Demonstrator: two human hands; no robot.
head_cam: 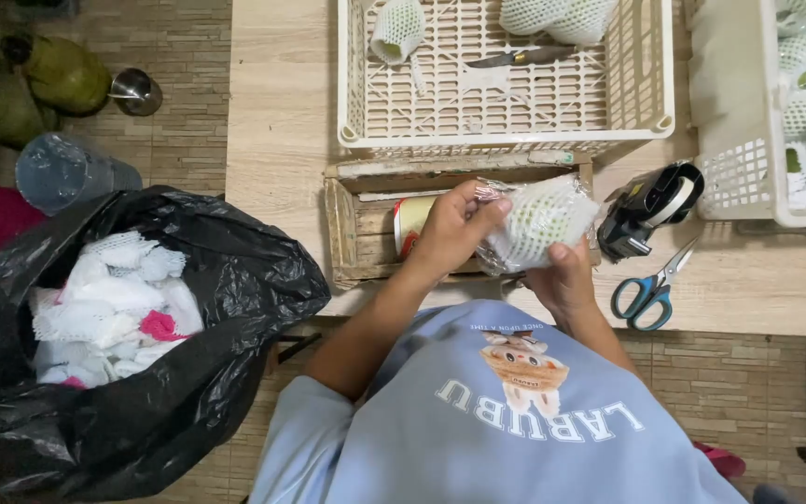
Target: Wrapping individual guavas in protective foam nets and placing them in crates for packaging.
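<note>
Both hands, left hand and right hand, gripped the wrapped fruit above the wooden box; slippery wrap could have let it drop.

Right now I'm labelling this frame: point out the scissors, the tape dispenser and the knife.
scissors (650,289), head view, on the pivot.
tape dispenser (646,210), head view, on its black body.
knife (524,57), head view, mid-length.

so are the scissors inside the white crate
No, the scissors lie on the bare wooden table beside the tape dispenser, outside the white crate.
</note>
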